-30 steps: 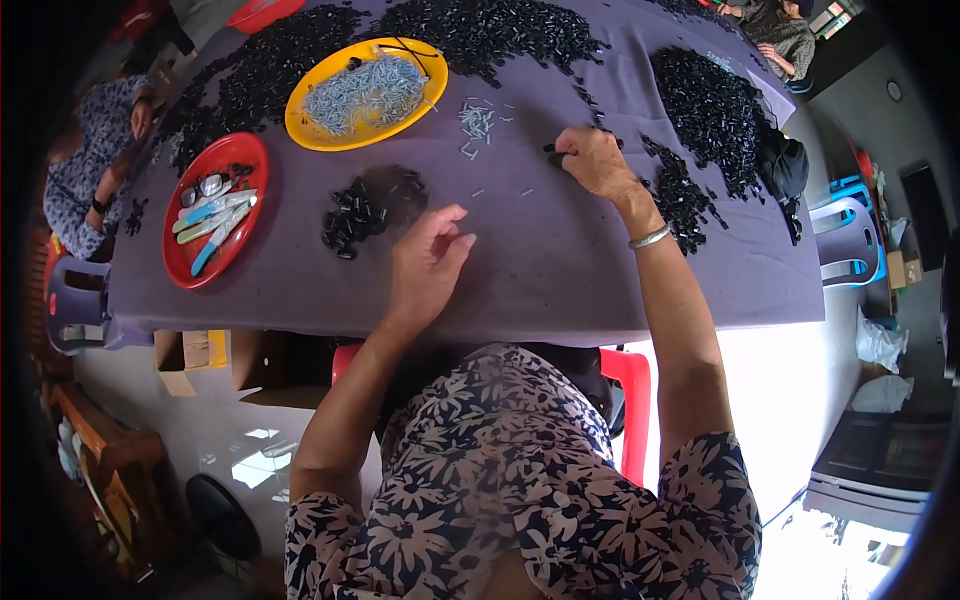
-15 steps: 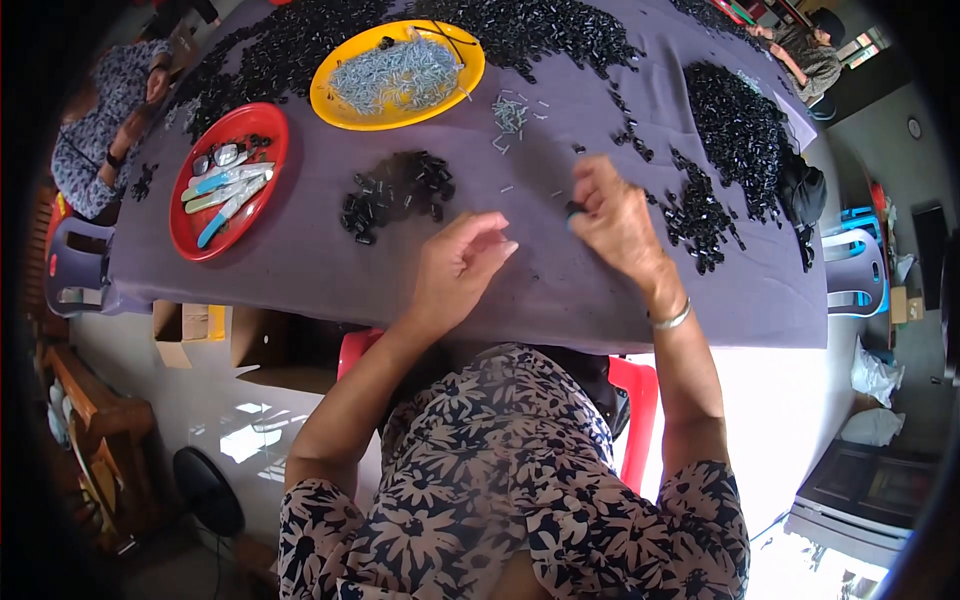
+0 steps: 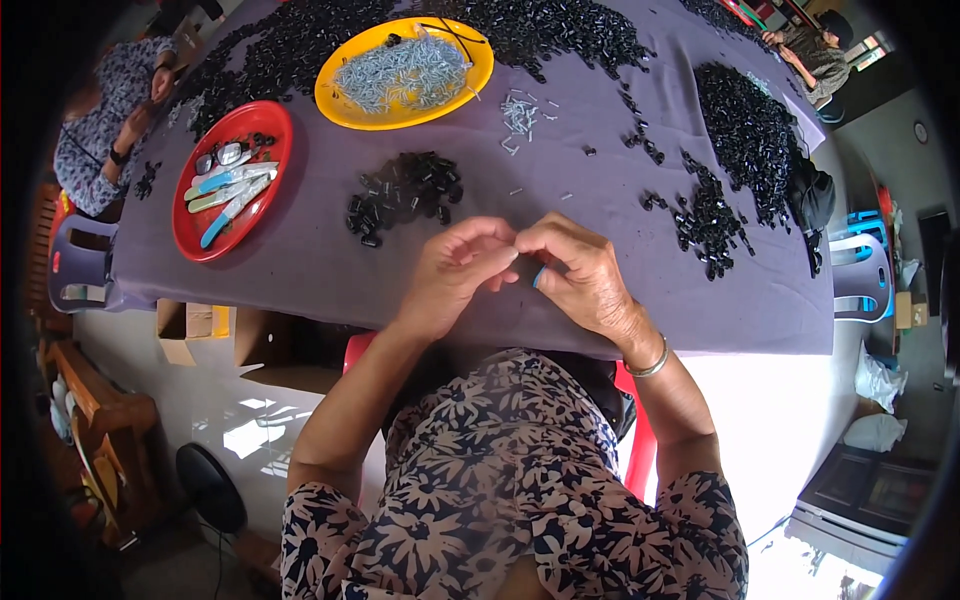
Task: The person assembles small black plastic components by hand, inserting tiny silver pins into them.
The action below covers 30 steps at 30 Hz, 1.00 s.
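My left hand [image 3: 448, 275] and my right hand [image 3: 582, 275] meet above the near part of the purple-grey tablecloth [image 3: 640, 290]. Both are closed in a pinch, fingertips touching or almost so. Whatever lies between them is too small and covered to make out. Something blue [image 3: 541, 277] shows at my right thumb. Just beyond my left hand lies a small heap of black cylindrical pieces [image 3: 405, 190]. Past the fingertips are a few loose clear pins [image 3: 567, 196] and a small pile of the same pins [image 3: 518, 117].
A yellow plate [image 3: 345, 117] bears many pale pins. The red plate [image 3: 185, 235] on the left holds glasses and blue- and pale-handled tools. Large heaps of black pieces [image 3: 745, 130] spread across the far and right sides. Other people [image 3: 105, 130] sit at the table's left and far right.
My right hand has come down and left, from near the loose pins to my left hand. The left hand has shifted slightly right, its fingers closing in.
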Each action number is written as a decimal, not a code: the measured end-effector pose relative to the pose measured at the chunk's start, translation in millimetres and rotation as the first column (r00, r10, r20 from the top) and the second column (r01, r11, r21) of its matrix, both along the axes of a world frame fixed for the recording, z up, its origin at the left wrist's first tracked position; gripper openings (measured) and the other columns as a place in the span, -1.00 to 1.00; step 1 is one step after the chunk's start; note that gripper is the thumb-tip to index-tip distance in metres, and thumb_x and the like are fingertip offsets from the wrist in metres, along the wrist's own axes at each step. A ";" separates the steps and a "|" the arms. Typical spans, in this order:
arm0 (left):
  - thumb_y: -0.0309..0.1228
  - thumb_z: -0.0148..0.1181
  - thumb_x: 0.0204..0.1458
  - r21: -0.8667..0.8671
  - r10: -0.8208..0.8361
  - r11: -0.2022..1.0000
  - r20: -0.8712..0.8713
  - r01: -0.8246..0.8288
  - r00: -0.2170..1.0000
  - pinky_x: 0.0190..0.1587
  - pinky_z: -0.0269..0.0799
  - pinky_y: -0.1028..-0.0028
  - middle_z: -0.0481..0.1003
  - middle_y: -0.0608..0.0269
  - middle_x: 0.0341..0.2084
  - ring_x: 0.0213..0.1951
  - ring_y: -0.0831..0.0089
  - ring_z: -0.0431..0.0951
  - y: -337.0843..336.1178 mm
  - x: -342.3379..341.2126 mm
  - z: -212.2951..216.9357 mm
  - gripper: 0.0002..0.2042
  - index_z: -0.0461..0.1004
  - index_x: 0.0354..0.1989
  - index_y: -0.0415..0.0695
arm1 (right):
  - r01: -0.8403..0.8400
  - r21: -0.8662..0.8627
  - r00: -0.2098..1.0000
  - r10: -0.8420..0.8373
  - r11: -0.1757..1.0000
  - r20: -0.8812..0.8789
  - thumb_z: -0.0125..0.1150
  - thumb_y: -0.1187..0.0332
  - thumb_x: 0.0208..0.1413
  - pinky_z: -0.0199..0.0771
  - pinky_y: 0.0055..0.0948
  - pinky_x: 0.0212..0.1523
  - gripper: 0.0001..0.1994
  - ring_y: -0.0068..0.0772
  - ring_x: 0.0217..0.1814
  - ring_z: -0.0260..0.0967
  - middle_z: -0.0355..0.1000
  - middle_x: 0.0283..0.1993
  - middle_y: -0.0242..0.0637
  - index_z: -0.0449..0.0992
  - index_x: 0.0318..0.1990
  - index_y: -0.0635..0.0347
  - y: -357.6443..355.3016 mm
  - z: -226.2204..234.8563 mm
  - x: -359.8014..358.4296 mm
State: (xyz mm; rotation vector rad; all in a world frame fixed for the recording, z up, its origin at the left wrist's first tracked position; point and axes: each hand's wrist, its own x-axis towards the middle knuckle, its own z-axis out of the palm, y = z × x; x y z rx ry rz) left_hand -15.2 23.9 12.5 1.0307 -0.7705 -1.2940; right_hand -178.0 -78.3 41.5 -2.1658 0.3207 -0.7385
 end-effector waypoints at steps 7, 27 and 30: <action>-0.52 0.12 0.22 -0.144 0.118 0.984 0.095 -0.103 0.989 -0.24 0.49 0.53 0.50 0.28 -0.22 -0.34 0.55 0.51 2.8 -7.9 -6.5 -0.81 0.47 -0.02 -0.23 | 0.002 0.271 0.983 -0.051 0.963 0.175 0.12 0.72 -0.01 0.51 -0.51 -0.19 -0.78 -0.49 -0.20 0.45 0.42 -0.22 -0.30 0.52 -0.19 0.34 5.0 -17.8 5.0; -0.58 0.21 0.12 -0.221 0.196 0.967 0.317 -0.128 0.928 -0.32 0.43 0.60 0.50 0.31 -0.32 -0.35 0.63 0.50 -5.0 4.8 -17.3 -0.86 0.55 -0.15 -0.21 | -0.011 -0.496 0.936 -0.166 0.868 -0.311 0.13 0.68 -0.19 0.49 -0.20 -0.18 -0.69 -0.02 -0.24 0.45 0.44 -0.27 -0.14 0.53 -0.19 0.31 -86.1 2.0 -8.5; -0.55 0.25 0.04 -0.207 0.256 0.965 0.643 -0.158 0.722 -0.26 0.44 0.50 0.53 0.23 -0.39 -0.36 0.48 0.55 -2.3 5.8 -4.0 -0.87 0.57 -0.23 -0.20 | -0.171 -0.671 0.904 -0.157 0.722 -0.398 0.21 0.63 -0.18 0.49 -0.16 -0.19 -0.80 -0.05 -0.24 0.47 0.41 -0.32 -0.18 0.50 -0.31 0.27 -82.8 9.1 1.8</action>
